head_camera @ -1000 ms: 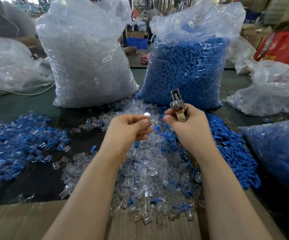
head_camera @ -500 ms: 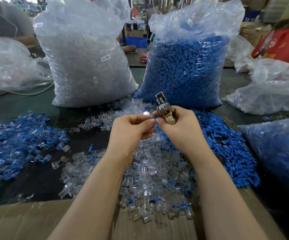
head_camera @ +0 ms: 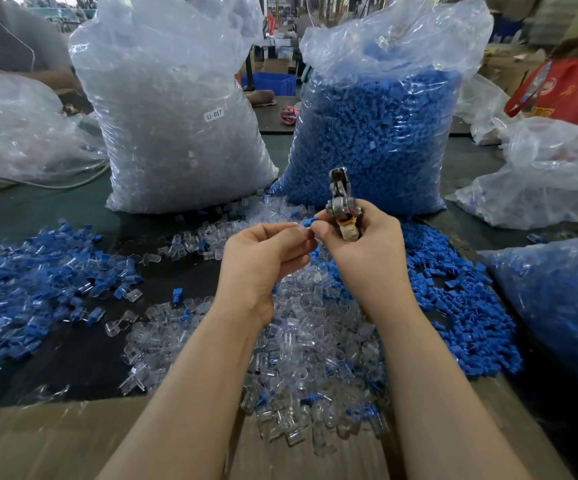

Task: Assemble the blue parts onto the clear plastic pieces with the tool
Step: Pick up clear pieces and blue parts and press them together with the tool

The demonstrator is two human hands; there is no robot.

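Overhead, both hands meet above the clear pieces [head_camera: 301,344], with free air around them. The left hand [head_camera: 263,258] pinches a clear piece; the right hand [head_camera: 360,251] is wrapped around the tool [head_camera: 341,206] and tips a blue part [head_camera: 309,222] between its fingertips, absent half a second ago. Bags [head_camera: 173,109] wall the worktop [head_camera: 83,355] at 11 and 1 o'clock; loose blue parts [head_camera: 460,317] lie at 3, finished pieces [head_camera: 38,285] at 9.

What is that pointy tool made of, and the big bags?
The tool looks like dull grey metal, with pale tape wrapped round its handle inside the right hand. The big bags look like thin clear plastic film: shiny, crinkled, and you can see the pieces inside.
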